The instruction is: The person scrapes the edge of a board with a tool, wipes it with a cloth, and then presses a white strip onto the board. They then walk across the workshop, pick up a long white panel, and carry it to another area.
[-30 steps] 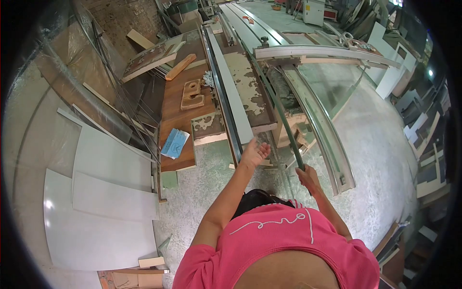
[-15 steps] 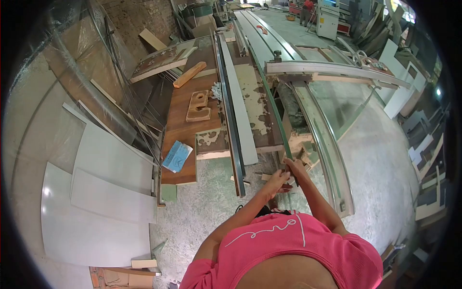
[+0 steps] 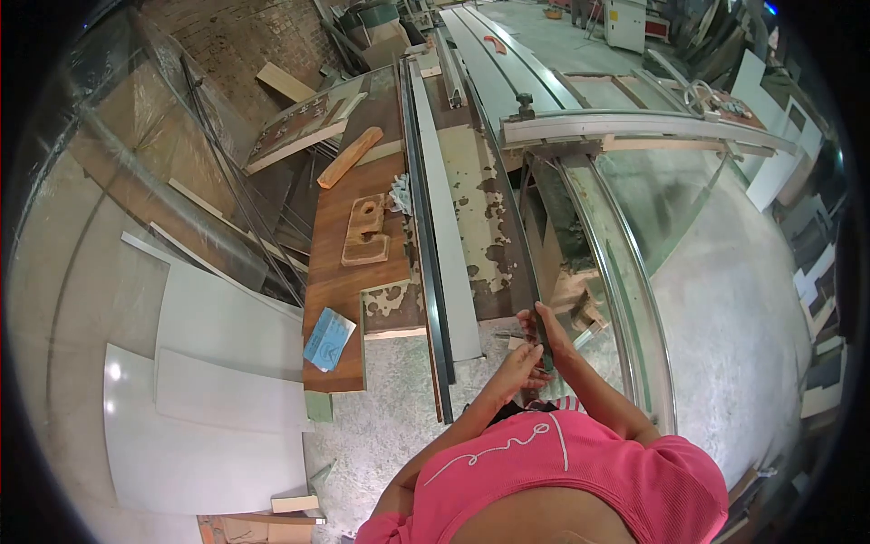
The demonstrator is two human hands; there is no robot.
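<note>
A long, thin dark strip (image 3: 518, 240) runs from the far end of the bench toward my body along the bench's right side. Its near end passes between my hands. My right hand (image 3: 554, 337) is closed around the strip close to that end. Just below and to the left, my left hand (image 3: 518, 370) pinches the strip, its fingers partly hidden. Left of my hands, a white board strip (image 3: 450, 245) and a dark-edged long profile (image 3: 430, 263) lie lengthwise on the worn bench (image 3: 480, 190).
A brown wooden board (image 3: 331, 290) carries a blue-and-white packet (image 3: 329, 340), a cut-out wooden block (image 3: 365, 231) and a wooden bar (image 3: 350, 158). On the right are a metal rail (image 3: 625, 272) and a crossbar (image 3: 648, 130). White panels (image 3: 213, 417) lean at left.
The near end of the strip has turned from edge-on green to a dark face between my hands. My view has shifted slightly, and the bench appears a little closer.
</note>
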